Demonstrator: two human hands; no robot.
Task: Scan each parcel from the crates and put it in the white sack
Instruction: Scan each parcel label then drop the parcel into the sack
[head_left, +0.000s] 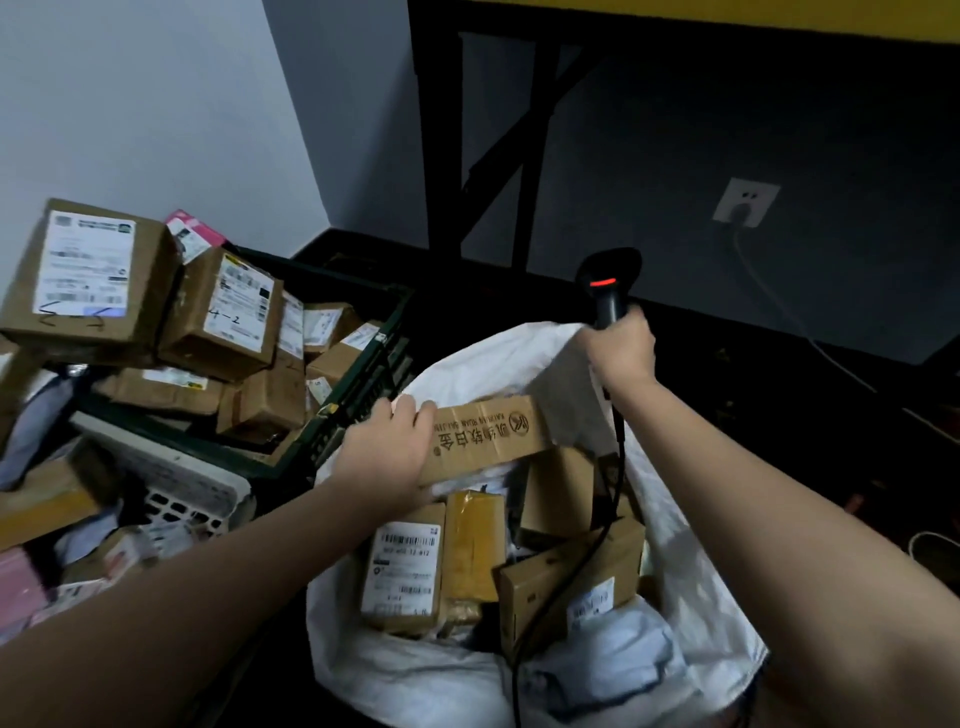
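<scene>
The left hand grips one end of a printed box over the mouth of the white sack. The right hand holds a black scanner and the sack's far rim together; the scanner's cable drops into the sack. Labelled parcels lie inside the sack. Left of the sack stands a dark crate heaped with boxes, beside a white crate.

Head-worn camera looks steeply down, close over the white sack.
</scene>
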